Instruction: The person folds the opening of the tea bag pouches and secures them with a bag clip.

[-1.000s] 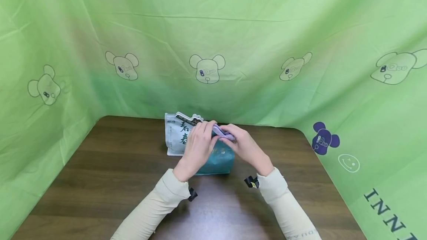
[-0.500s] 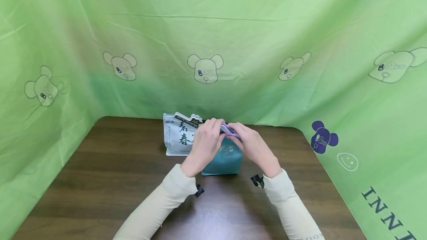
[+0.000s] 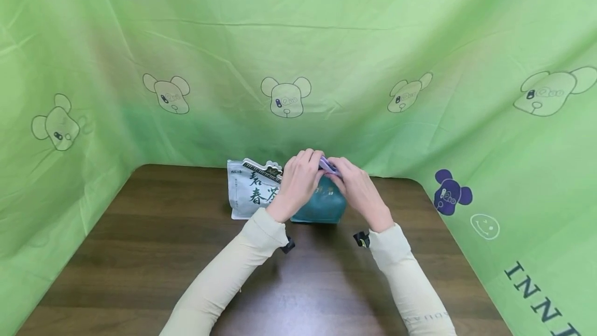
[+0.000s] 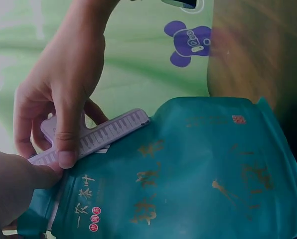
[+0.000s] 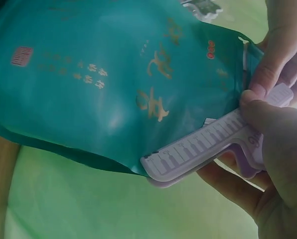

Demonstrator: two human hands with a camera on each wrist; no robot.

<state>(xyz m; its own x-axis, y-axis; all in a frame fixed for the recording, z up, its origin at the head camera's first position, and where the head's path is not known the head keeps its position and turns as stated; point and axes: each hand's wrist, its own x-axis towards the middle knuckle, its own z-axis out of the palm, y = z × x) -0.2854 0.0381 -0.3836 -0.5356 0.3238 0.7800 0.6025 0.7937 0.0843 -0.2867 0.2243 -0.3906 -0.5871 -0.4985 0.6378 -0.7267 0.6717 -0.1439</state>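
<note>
Both hands and the teal bag [image 3: 322, 205] have shifted farther back on the table [image 3: 140, 253] since a second ago. The right hand [image 3: 356, 191] pinches the lilac clip [image 3: 328, 165] onto the bag's top edge; the left hand [image 3: 298, 183] grips that edge beside it. A white pouch [image 3: 249, 195] stands just left.

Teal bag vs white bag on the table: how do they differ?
The teal bag has gold print; the white bag has dark print. Both hands, left hand and right hand, work a purple clip on the teal bag's top; the white bag stands untouched behind. Both are printed pouches.
</note>
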